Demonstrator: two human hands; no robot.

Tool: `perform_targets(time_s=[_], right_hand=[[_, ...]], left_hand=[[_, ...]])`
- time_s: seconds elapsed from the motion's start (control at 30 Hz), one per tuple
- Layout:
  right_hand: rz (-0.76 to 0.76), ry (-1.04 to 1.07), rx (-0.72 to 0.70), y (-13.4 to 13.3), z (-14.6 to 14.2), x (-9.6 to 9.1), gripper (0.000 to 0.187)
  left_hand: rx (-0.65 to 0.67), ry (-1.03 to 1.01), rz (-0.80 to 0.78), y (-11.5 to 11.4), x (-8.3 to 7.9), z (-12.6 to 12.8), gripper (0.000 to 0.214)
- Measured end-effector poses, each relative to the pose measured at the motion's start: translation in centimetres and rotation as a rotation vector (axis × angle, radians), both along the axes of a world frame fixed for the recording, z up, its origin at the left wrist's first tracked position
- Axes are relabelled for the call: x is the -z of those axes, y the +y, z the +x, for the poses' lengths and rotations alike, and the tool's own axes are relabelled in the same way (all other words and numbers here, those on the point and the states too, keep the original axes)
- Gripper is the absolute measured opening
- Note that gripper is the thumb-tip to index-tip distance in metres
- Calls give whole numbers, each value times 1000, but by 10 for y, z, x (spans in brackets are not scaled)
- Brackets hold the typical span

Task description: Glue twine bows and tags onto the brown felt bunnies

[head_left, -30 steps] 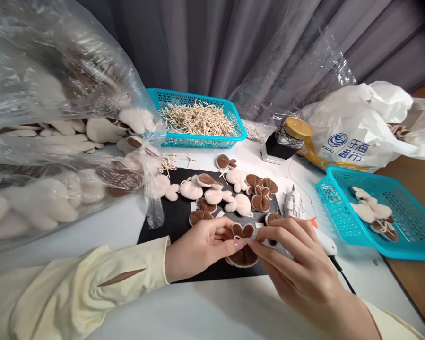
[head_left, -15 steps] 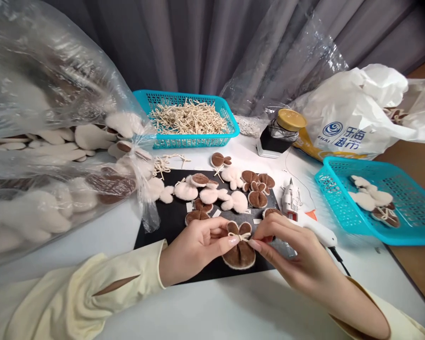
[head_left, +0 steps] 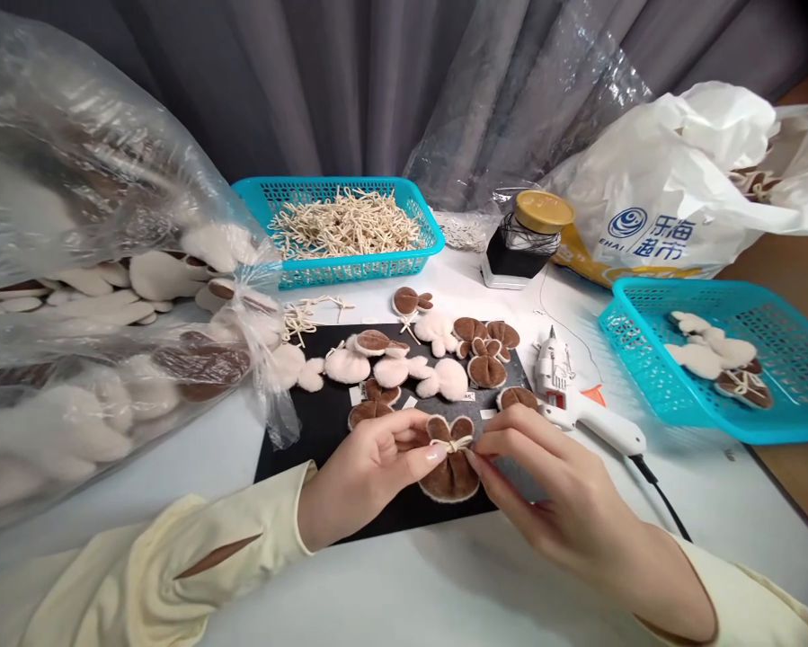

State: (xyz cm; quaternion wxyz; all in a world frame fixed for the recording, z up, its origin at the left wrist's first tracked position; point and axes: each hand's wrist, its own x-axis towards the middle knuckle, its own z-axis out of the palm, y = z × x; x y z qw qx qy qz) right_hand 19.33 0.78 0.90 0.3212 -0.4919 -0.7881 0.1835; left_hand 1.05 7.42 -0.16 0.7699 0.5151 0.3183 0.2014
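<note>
A brown plush bunny shape with pale fuzzy edging and two ears faces me over the front of the black mat. Across its neck lies a cream cord bow. My left hand pinches the bunny by its left side, thumb in front at the bow's left end. My right hand is closed at the bow's right end, thumb and forefinger together there. Its other fingers curl behind. Behind the hands, several white plush bunnies and brown ones lie on the mat.
A white glue gun lies right of the mat, its cord trailing forward. A blue basket of cord bows stands behind; another blue basket holds a few bunnies. A jar, a plastic bag of bunnies and a white shopping bag surround them.
The camera view has shifted slightly, and more of the glue gun shows beside my right hand. Both hands stay at the bunny and its bow, with only slight finger movement.
</note>
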Motion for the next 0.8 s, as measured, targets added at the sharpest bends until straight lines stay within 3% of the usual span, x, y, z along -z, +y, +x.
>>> perform_targets(time_s=[0.23,0.47,0.8], right_hand=[[120,-171,-42,0,-3,4,8],[17,-70,-15,-4,-4,6,10],[-30,-74,49,-10,-13,16,11]], left_hand=[[-13,28,-38,-1,4,2,8],[5,45,6,-2,6,3,17],[-122,40,-50,-11,7,5,13]])
